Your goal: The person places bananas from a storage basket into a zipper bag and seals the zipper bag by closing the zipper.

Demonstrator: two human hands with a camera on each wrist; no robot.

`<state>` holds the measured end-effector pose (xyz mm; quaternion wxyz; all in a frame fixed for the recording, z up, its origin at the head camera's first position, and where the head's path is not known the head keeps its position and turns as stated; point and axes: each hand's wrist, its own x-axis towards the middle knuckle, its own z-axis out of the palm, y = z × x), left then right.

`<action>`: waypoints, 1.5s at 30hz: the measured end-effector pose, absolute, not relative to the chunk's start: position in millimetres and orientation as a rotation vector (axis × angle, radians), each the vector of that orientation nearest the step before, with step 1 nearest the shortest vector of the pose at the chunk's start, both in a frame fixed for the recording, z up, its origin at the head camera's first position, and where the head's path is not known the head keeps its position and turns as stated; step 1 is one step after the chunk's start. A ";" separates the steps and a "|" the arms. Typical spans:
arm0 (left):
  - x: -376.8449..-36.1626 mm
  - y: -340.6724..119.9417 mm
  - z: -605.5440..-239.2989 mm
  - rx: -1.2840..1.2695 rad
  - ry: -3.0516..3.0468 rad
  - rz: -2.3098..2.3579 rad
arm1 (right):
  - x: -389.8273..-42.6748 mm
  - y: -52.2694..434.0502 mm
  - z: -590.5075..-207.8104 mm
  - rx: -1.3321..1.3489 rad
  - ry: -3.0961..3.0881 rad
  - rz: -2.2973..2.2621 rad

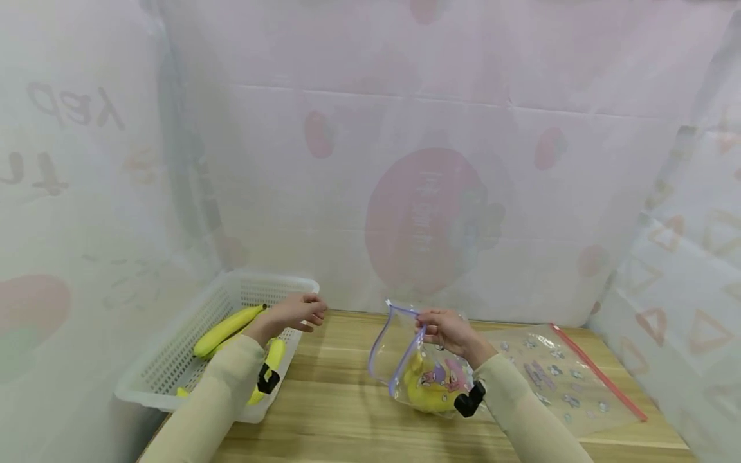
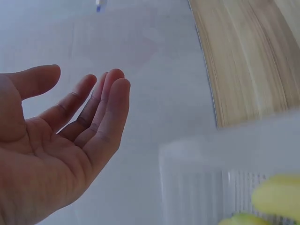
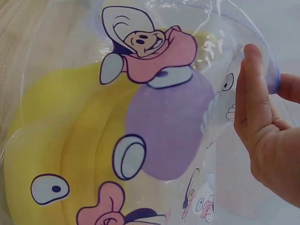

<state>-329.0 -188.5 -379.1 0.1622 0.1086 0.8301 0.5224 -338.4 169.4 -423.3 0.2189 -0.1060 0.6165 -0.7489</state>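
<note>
My right hand (image 1: 448, 331) pinches the purple-edged rim of a clear zip bag (image 1: 399, 341) printed with cartoon figures. Inside the bag lie yellow bananas (image 3: 77, 136), seen through the plastic in the right wrist view. The bag's mouth gapes toward the left. Above the right rim of a white plastic basket (image 1: 283, 281), my left hand (image 1: 295, 313) hangs with loosely curled fingers and holds nothing; its palm shows bare in the left wrist view. Several bananas (image 1: 228, 329) lie in the basket, partly hidden by the left forearm.
A second clear zip bag (image 1: 570, 379) with a red zip edge lies flat at the right of the wooden table (image 1: 330, 386). Printed white sheets (image 1: 347, 193) hang behind the table and at both sides. The basket stands against the left sheet.
</note>
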 end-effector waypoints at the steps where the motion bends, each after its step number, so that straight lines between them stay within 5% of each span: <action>1: -330.7 -194.7 -378.2 0.298 2.366 1.485 | -337.9 169.3 -423.1 -0.289 1.708 -2.073; 19: -347.1 -296.8 -409.8 -0.066 2.424 1.215 | -336.8 164.0 -424.3 -0.271 1.740 -2.069; 45: -344.5 -318.9 -429.1 -0.363 2.499 1.000 | -335.8 167.6 -424.2 -0.274 1.723 -2.075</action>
